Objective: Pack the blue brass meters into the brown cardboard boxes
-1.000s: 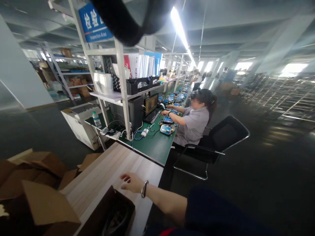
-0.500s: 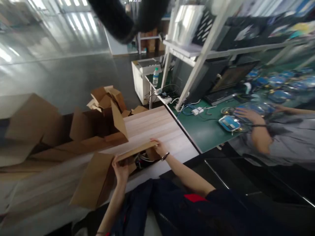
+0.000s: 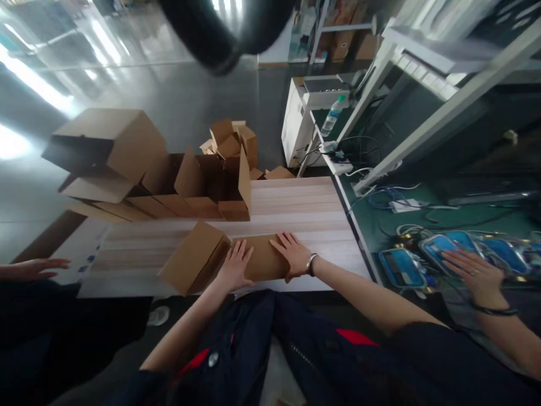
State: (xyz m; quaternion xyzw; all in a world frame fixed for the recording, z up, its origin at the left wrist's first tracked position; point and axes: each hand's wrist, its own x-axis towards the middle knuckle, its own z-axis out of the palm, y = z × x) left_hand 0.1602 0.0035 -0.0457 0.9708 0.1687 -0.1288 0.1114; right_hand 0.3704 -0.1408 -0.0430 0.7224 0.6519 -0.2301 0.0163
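A brown cardboard box (image 3: 264, 260) lies at the near edge of a pale wooden table (image 3: 296, 208). Both of my hands press flat on its folded top flaps. My left hand (image 3: 234, 266) rests with spread fingers on the left part of the lid. My right hand (image 3: 293, 254), a bracelet on its wrist, lies flat on the right part. One side flap (image 3: 192, 258) still sticks out to the left of the box.
Several open cardboard boxes (image 3: 203, 180) crowd the far side of the table and the floor behind. A green bench (image 3: 389, 220) with cables and blue devices (image 3: 401, 268) adjoins on the right, where another person's hand (image 3: 475, 276) works. Someone else's hand (image 3: 31, 268) shows at left.
My view has swung down and left onto the table. My hands held the box's flap half a second ago; now the flap is down and both palms lie flat on it.
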